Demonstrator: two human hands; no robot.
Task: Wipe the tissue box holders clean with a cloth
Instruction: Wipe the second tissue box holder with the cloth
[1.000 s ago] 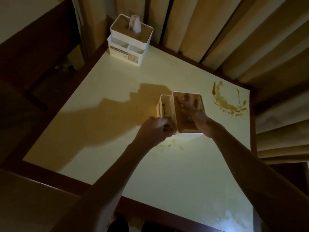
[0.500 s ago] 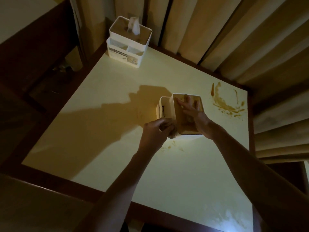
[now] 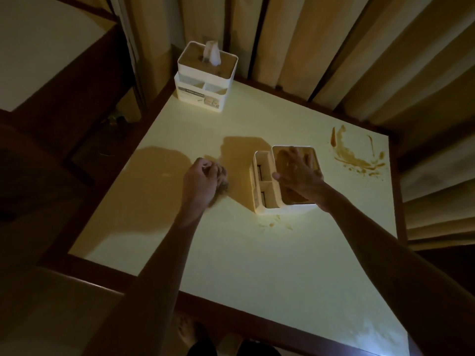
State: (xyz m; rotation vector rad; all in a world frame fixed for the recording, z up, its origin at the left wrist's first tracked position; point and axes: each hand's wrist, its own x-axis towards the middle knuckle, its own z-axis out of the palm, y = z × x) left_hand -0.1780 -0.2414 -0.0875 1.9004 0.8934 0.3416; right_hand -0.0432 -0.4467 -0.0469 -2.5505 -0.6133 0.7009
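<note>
A white tissue box holder (image 3: 264, 191) with side compartments and a brown lid stands in the middle of the pale table. My right hand (image 3: 295, 173) lies flat on its lid, fingers spread. My left hand (image 3: 201, 182) is off to the left of the holder, apart from it, closed around a small dark crumpled cloth (image 3: 224, 181). A second white holder (image 3: 205, 80), with a tissue sticking up out of its top, stands at the table's far left corner.
A brown smeared stain (image 3: 352, 155) marks the table (image 3: 257, 265) at the far right, and small brown spots (image 3: 276, 222) lie just in front of the near holder. Curtains (image 3: 321, 47) hang behind the table. Dark wooden furniture is at the left.
My left hand with the cloth has pulled away from the near holder's side and moved left over the table. My right hand has stayed on the lid.
</note>
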